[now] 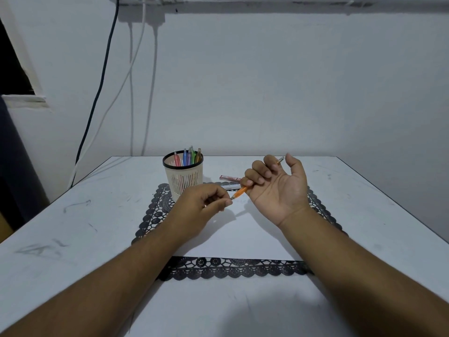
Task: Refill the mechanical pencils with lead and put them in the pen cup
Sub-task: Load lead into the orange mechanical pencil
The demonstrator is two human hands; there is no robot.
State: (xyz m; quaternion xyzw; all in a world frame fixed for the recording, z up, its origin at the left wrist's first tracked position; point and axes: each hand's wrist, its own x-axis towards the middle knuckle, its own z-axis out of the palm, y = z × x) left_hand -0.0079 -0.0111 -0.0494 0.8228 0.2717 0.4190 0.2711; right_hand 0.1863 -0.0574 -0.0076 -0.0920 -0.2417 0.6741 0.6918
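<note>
Here right hand (274, 188) fingers curl round orange pencil (239, 192) — left hand (199, 205) fingers pinched at tip, contents unclear.

Right hand (274, 188) palm-up, fingers curled; left hand (201, 203) pinching, both forearms extended.

- Hands: two, a left hand (204, 203) and a right hand (274, 188), both above the bench (73, 227).
- Pen cups: one pen cup (184, 177), cream with a black rim.
- Pencils standing in the cup: about five, seen as coloured tops (188, 156); the exact number cannot be told.
- Pencils outside the cup: one orange pencil (240, 192).
- Lead cases: two, a dark red case (229, 178) and a pale case (229, 186).
- Lace-edged mats: one black mat (233, 268).
- Wall cables: one dark cable (97, 93), and three pale cables (153, 93).
</note>
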